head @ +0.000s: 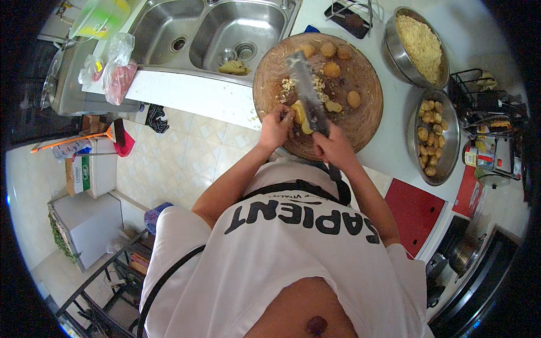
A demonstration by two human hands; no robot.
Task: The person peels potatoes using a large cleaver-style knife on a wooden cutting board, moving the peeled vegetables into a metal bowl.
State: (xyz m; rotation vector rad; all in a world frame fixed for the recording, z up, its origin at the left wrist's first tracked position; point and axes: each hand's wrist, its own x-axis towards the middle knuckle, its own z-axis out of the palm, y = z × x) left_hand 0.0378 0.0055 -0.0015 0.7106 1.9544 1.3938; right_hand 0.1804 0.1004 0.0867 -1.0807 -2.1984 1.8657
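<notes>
My right hand point(336, 145) grips the dark handle of a cleaver point(310, 91). The motion-blurred blade points away from me over a round wooden chopping board point(367, 120). Against the blade's left side lie yellow potato pieces point(299, 112), held at their left end by the bent fingers of my left hand point(275, 126). Fine potato shreds point(288, 85) lie on both sides of the blade. To its right are a cut potato piece point(334, 106) and a peeled whole potato point(353, 99). Several more potatoes point(331, 69) sit towards the board's far edge.
Right of the board stand a steel basin point(391, 57) heaped with pale shreds point(418, 46) and a steel bowl point(449, 167) of small potatoes point(430, 137). A double sink point(236, 25) at the far left holds yellowish scraps point(233, 67). Plastic bags point(119, 69) lie on the counter's left end.
</notes>
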